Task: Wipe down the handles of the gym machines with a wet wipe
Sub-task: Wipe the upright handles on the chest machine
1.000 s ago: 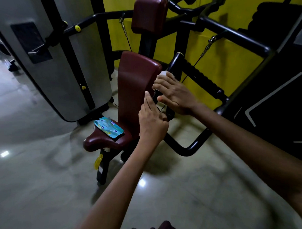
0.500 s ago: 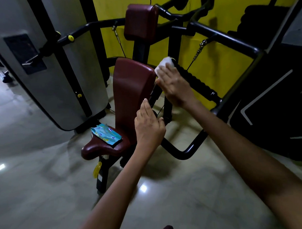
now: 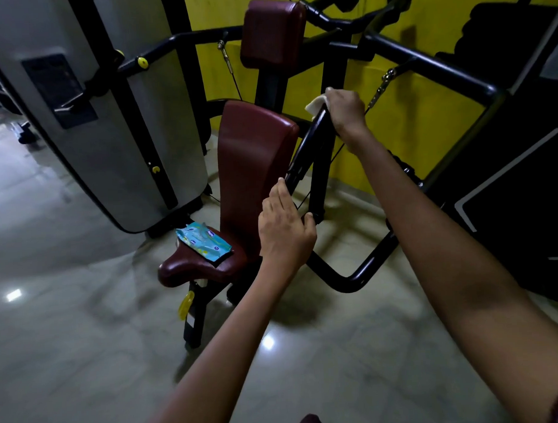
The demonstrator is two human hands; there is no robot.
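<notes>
A black handle bar [image 3: 310,140] of the gym machine slants up beside the maroon backrest [image 3: 253,155]. My right hand [image 3: 345,114] grips its top end with a white wet wipe [image 3: 316,104] wrapped under the fingers. My left hand [image 3: 284,227] holds the lower end of the same bar, thumb hooked round it and fingers pointing up. The ribbed grip to the right is hidden behind my right forearm.
A blue wipe packet [image 3: 203,242] lies on the maroon seat [image 3: 191,268]. A grey weight-stack shroud [image 3: 103,116] stands left. Black frame tubes [image 3: 424,70] cross in front of the yellow wall [image 3: 426,117]. Glossy floor [image 3: 70,345] spreads below.
My right hand has slid the wipe up the bar to its top end. My left hand stays at the lower end of the bar. The camera has moved closer.
</notes>
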